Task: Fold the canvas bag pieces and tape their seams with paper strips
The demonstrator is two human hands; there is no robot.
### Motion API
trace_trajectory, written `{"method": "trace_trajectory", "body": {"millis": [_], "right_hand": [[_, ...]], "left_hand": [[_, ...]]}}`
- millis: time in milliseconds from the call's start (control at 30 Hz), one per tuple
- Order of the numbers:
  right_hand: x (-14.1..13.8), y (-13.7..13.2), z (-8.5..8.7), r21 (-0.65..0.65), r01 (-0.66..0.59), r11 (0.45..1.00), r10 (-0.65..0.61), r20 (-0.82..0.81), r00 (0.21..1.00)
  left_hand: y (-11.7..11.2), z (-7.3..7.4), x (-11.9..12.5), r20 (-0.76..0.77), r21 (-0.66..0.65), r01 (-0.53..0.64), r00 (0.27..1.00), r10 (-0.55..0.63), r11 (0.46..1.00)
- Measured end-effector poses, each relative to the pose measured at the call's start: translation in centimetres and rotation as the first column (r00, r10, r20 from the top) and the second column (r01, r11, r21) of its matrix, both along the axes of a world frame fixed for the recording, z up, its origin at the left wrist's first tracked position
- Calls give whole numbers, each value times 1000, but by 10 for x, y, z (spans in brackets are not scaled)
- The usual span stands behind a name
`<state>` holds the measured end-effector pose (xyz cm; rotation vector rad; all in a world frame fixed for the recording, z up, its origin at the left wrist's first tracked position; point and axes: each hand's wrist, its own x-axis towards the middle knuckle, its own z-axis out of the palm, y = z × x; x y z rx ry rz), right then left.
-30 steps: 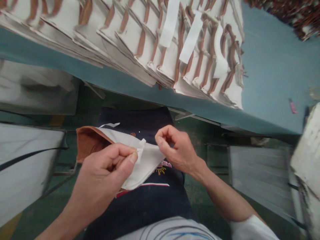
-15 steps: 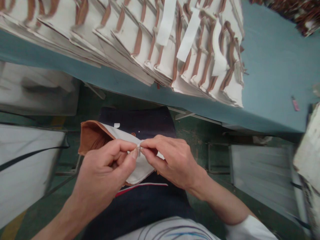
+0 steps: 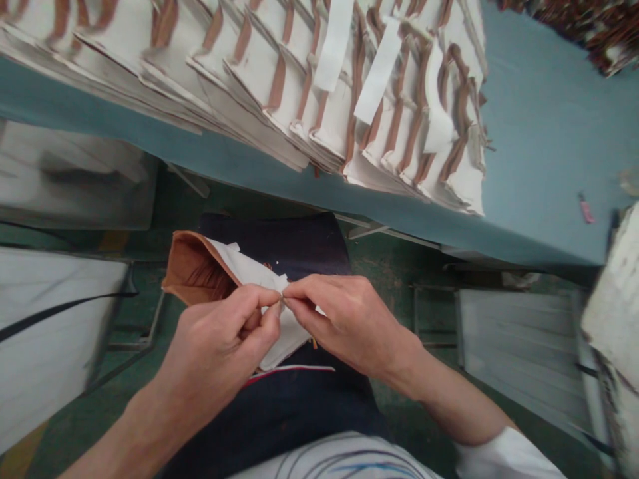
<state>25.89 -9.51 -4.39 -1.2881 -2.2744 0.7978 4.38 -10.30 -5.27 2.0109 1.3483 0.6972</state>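
Note:
Over my lap I hold a brown leather piece with a white lining. My left hand grips its white side, thumb and fingers closed near a small white tab. My right hand pinches that same tab with thumb and forefinger, fingertips touching those of the left hand. The brown part of the piece sticks out to the left of both hands.
A blue table runs across the top, bearing a fanned row of several white and brown pieces with white strips. White sacks stand to the left and grey panels to the right. A small pink object lies on the table.
My right hand has moved left from the piece's right edge to meet the left hand at the white tab. The piece has shifted slightly right and up.

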Motion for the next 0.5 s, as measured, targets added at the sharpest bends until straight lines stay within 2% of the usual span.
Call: {"method": "trace_trajectory", "body": {"millis": [167,267,367,433,500], "right_hand": [[-4,1,4,26,9,1000,-11,76,997],[-9,-2,3,133,19,991,-33,103,994],[-13,-2,-5,213,20,977,-43,103,994],[-9,6,-17,134,66,989,-79,93,993],[1,20,-31,-52,202,978,-197,83,977]], "left_hand": [[2,1,2,-56,27,98,994,-97,995],[3,-1,3,-65,60,127,990,-123,990],[3,-3,3,-44,80,132,991,-129,988],[1,-2,2,-20,65,159,987,-158,985],[-4,0,1,20,37,211,977,-212,977]]}}
